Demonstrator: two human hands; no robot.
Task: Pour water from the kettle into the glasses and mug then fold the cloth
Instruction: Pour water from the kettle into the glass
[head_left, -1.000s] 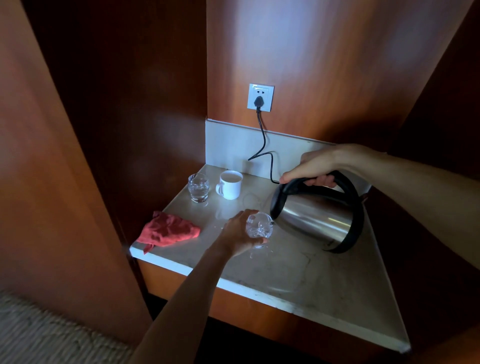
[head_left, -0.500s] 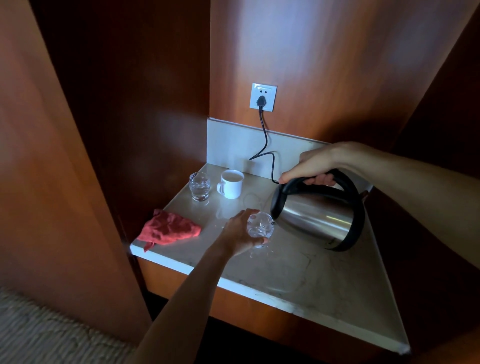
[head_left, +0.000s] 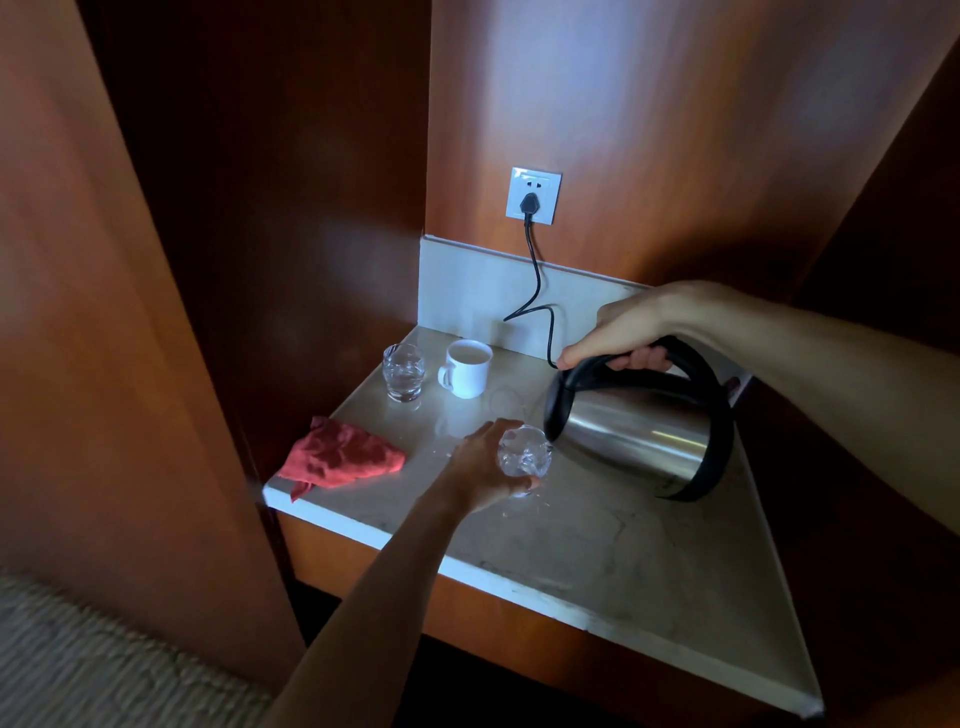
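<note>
My right hand (head_left: 626, 330) grips the black handle of the steel kettle (head_left: 639, 441), which is tipped to the left with its spout at the rim of a clear glass (head_left: 522, 457). My left hand (head_left: 480, 467) holds that glass on the marble counter (head_left: 597, 545). A second glass (head_left: 403, 371) with water stands at the back left, and the white mug (head_left: 467, 368) is right beside it. The red cloth (head_left: 340, 458) lies crumpled near the counter's front left corner.
A black cord (head_left: 535, 291) runs from the wall socket (head_left: 533, 195) down to the counter behind the kettle. Dark wooden panels close in the counter on the left, back and right. Carpet (head_left: 78, 665) shows at the lower left.
Both hands, the kettle and the glass keep nearly the same pose. The kettle stays tipped over the held glass.
</note>
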